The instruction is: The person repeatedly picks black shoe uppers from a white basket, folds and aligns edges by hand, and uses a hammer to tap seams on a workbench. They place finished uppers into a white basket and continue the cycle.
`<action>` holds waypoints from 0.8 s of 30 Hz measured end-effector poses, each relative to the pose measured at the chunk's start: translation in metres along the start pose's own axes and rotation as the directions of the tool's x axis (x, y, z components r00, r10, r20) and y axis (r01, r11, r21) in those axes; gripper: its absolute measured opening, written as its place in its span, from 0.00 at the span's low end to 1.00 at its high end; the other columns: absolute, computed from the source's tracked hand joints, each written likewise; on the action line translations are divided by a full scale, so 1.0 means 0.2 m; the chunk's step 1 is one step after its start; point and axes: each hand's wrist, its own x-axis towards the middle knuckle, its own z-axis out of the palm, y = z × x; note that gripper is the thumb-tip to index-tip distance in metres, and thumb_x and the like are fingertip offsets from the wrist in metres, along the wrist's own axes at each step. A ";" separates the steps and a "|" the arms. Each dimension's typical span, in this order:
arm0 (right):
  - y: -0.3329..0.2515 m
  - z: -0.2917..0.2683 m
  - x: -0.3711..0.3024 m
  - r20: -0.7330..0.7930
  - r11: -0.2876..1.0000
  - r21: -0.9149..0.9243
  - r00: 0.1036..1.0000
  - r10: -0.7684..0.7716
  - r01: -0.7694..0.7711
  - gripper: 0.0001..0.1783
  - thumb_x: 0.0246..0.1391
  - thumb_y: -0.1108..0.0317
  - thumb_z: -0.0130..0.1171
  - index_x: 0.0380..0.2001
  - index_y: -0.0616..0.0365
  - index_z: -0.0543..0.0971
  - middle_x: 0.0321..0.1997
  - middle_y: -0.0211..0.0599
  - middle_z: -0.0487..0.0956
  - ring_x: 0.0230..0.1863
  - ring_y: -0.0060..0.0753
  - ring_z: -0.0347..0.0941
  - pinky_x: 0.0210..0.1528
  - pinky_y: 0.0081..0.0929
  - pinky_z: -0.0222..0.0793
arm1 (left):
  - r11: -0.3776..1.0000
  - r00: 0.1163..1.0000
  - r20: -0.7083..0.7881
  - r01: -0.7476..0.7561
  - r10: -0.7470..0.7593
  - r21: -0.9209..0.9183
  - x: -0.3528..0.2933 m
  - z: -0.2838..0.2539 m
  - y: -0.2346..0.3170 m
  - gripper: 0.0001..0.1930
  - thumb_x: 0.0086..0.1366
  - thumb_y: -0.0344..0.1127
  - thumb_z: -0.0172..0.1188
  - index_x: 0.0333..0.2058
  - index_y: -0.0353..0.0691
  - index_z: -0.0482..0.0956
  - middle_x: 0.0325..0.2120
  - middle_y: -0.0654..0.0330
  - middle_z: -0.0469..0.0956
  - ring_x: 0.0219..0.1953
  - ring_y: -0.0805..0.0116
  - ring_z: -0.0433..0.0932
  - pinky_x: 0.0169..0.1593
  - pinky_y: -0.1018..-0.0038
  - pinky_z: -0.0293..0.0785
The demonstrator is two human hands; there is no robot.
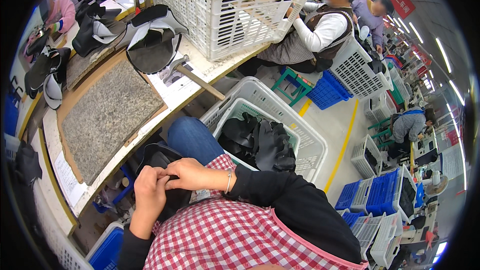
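A black leather shoe-upper piece (159, 155) is held over my lap, close to the table edge. My left hand (149, 189) pinches its edge with thumb and fingers. Right beside it, my right hand (188, 174), with a bracelet at the wrist, grips the same edge, fingers bent and pressed together. The two sets of fingertips almost touch. Part of the piece hangs down behind my hands, so its full shape is hidden. On the table ahead lie a grey stone slab (112, 116), a hammer (196, 76) with a wooden handle, and a black shoe upper (155, 44) with pale lining.
To my right, a white basket (314, 142) holds a smaller bin with black leather pieces (257, 142). A large white crate (235, 25) stands on the table's far end. More uppers (95, 29) lie at far left. Seated co-workers and stacked blue crates (376, 192) are beyond.
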 end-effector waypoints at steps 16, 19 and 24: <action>-0.15 -0.07 0.04 0.128 0.951 -0.153 0.959 -0.252 0.270 0.21 0.47 0.55 0.75 0.36 0.57 0.81 0.38 0.41 0.81 0.45 0.51 0.77 0.47 0.47 0.72 | 0.971 0.996 0.006 0.083 -0.084 -0.226 -0.17 -0.18 -0.04 0.06 0.61 0.26 0.66 0.36 0.33 0.80 0.31 0.53 0.78 0.36 0.56 0.79 0.41 0.67 0.74; -0.20 -0.17 0.06 0.111 0.908 -0.201 0.929 -0.353 0.369 0.19 0.44 0.60 0.77 0.38 0.53 0.84 0.39 0.34 0.83 0.46 0.44 0.78 0.47 0.41 0.67 | 0.993 0.988 -0.112 -0.108 0.103 -0.042 -0.09 -0.38 0.05 0.07 0.57 0.27 0.68 0.34 0.37 0.80 0.28 0.53 0.74 0.33 0.51 0.77 0.37 0.63 0.73; -0.39 -0.26 0.26 -0.158 0.720 -0.459 0.750 -0.643 0.521 0.15 0.39 0.67 0.76 0.33 0.52 0.82 0.30 0.28 0.79 0.35 0.37 0.76 0.39 0.35 0.64 | 0.721 0.832 -0.184 -0.317 0.523 0.617 0.12 -0.79 0.25 0.19 0.46 0.30 0.74 0.41 0.45 0.88 0.34 0.63 0.82 0.44 0.56 0.77 0.50 0.62 0.71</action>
